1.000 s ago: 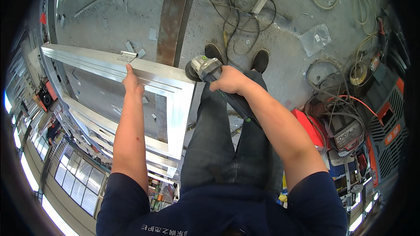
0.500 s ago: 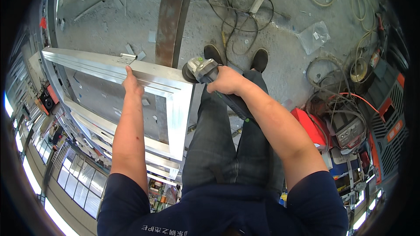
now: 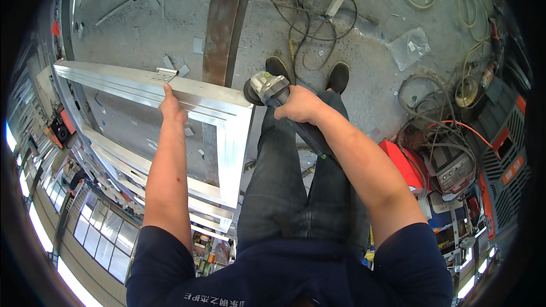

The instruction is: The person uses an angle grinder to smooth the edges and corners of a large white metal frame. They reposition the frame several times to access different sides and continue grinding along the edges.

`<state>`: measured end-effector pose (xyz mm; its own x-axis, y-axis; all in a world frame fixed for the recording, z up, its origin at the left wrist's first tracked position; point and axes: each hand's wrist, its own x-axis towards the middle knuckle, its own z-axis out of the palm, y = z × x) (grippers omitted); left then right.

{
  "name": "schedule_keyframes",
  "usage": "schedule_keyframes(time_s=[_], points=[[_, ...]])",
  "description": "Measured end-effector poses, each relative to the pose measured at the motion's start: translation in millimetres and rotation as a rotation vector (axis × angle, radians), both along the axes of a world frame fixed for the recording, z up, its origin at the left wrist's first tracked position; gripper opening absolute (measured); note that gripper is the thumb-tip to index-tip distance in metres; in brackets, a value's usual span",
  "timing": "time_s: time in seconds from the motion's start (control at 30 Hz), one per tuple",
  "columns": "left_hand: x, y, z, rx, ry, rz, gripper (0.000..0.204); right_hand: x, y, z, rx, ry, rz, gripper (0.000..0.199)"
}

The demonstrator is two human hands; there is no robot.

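My right hand (image 3: 299, 106) is closed around the body of an angle grinder (image 3: 269, 87) with a grey metal head. Its dark round disc (image 3: 251, 92) is at the upper right corner of a silver metal frame (image 3: 230, 153); whether they touch, I cannot tell. My left hand (image 3: 173, 108) grips the frame's upper bar, thumb on top, just below a small metal hinge (image 3: 166, 75). The grinder's handle runs back under my right wrist, partly hidden by the hand and forearm.
A brown steel beam (image 3: 226, 28) runs along the floor beyond the frame. Tangled black cables and a power strip (image 3: 338, 1) lie ahead of my shoes. On the right are a clear plastic bag (image 3: 409, 48), a red box (image 3: 401, 165) and a grey-orange crate (image 3: 506, 165). Metal offcuts litter the floor.
My right hand has shifted the grinder slightly to the right, so its disc sits farther toward the frame's outer corner. The left hand keeps its place on the frame.
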<state>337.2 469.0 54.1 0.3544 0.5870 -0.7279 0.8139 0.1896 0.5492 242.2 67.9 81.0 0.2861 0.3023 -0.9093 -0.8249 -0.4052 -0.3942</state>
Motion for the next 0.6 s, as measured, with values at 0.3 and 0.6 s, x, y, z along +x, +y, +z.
schedule_keyframes(time_s=[0.3, 0.6], points=[[2, -11, 4, 0.024, 0.004, -0.010, 0.076, 5, 7, 6, -0.045, -0.090, 0.063, 0.062], [2, -8, 2, 0.003, 0.007, -0.036, 0.079, 3, 9, 4, -0.025, -0.072, 0.041, 0.062]])
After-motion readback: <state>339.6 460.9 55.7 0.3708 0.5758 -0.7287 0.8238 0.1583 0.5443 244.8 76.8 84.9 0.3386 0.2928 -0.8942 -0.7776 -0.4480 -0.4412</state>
